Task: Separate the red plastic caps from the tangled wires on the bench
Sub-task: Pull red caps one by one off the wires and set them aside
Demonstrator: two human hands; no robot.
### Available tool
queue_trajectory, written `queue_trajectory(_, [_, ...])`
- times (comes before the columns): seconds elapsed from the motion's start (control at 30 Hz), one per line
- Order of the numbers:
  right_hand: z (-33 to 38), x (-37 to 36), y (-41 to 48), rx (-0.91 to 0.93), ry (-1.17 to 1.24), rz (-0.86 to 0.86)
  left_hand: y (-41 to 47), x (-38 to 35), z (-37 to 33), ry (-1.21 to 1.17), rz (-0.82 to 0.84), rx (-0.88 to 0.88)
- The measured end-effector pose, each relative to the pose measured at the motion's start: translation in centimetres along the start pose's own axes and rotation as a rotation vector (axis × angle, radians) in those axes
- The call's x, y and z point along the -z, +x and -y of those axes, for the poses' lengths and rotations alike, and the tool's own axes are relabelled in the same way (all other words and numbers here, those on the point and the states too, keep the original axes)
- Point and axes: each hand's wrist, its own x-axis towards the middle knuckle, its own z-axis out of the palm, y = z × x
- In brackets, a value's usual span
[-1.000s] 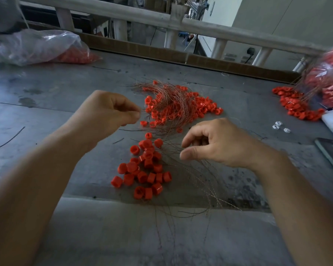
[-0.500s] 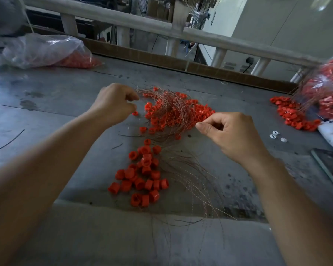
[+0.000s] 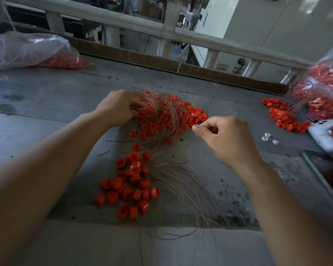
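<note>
Head view: both hands at the tangle

Left grip (image 3: 115,107) clutches the tangled wires (image 3: 161,114) mid-frame on the table (image 3: 46,104). Right grip (image 3: 225,137) pinches thumb to finger at their right edge; on what, I cannot tell. Loose red caps (image 3: 131,185) lie below.

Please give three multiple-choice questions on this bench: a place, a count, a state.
1. The red caps pile between the forearms lies: A nearer the person than the tangled wires; B beyond them; C on them.
2. How many small white pieces lie on the bench? A two; B three; C six.
3. The left hand: A rests flat; B grips the tangled wires; C lifts a bag.
Key: 1A, it lies closer in view; 2B, three lie apart; 3B, fingers curl into the wires.
</note>
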Motion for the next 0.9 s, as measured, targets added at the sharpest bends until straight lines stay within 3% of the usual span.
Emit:
queue_trajectory(0.67, [-0.3, -0.7, 0.1, -0.03, -0.028, 0.052, -1.8, 0.9, 0.5, 0.018, -0.066, 0.017])
queue_trajectory(0.9, [-0.1, -0.8, 0.1, -0.022, -0.061, 0.07, -3.4, 3.4, 0.2, -0.061, -0.224, 0.057])
